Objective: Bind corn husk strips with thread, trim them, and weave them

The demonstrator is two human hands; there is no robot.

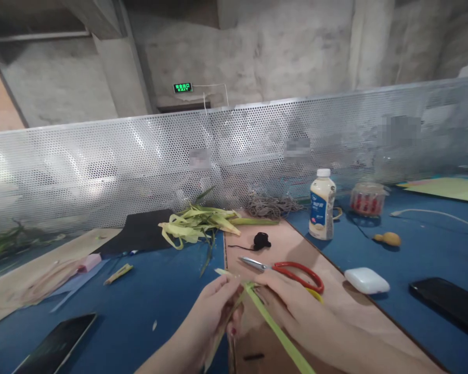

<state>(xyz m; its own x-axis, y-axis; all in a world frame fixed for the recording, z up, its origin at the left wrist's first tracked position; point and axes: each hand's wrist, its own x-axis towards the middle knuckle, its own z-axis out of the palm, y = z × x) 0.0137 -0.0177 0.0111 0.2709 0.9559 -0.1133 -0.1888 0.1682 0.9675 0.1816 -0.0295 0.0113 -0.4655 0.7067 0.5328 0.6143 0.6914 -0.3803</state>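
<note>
Close together at the bottom centre, both hands pinch long pale-green leaf strips point(273, 324) that look like corn husk. My left hand point(216, 298) is closed on the strips where they cross, and a narrow, browner length hangs below it. With its fingers bent over the same crossing, my right hand point(288, 301) grips the strips too. The long strip runs from between the hands toward the lower right. Just beyond the right hand lie red-handled scissors point(296, 270), blades pointing left. A small ball of black thread point(261, 241) rests behind them.
A heap of husk leaves point(198, 223) lies behind the hands. On the right are a milk bottle point(322, 208), a clear tub point(368, 200), a white case point(366, 280) and a black phone point(448, 301). Another phone point(56, 345) lies front left. A perforated metal screen point(140, 166) crosses the back.
</note>
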